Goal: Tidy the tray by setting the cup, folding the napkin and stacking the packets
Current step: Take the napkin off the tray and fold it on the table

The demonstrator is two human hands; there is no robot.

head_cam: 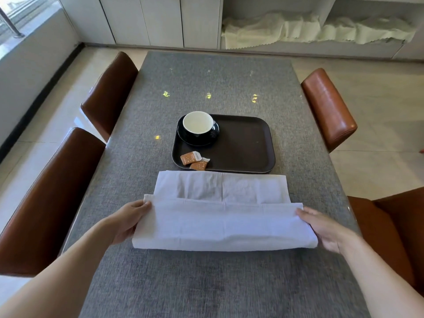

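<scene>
folding the big white cloth napkin point(223, 216) on the grey table point(206, 83), right in front of the dark brown tray point(247, 145).
our left hand point(132, 220) and right hand point(321, 228) each pinch one end of the near flap, so we can lay it over flat and even.

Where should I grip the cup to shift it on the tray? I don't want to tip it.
Take the cup by its small handle, which points right toward the bare tray, coming in from that side; it stands upright on a saucer.
</scene>
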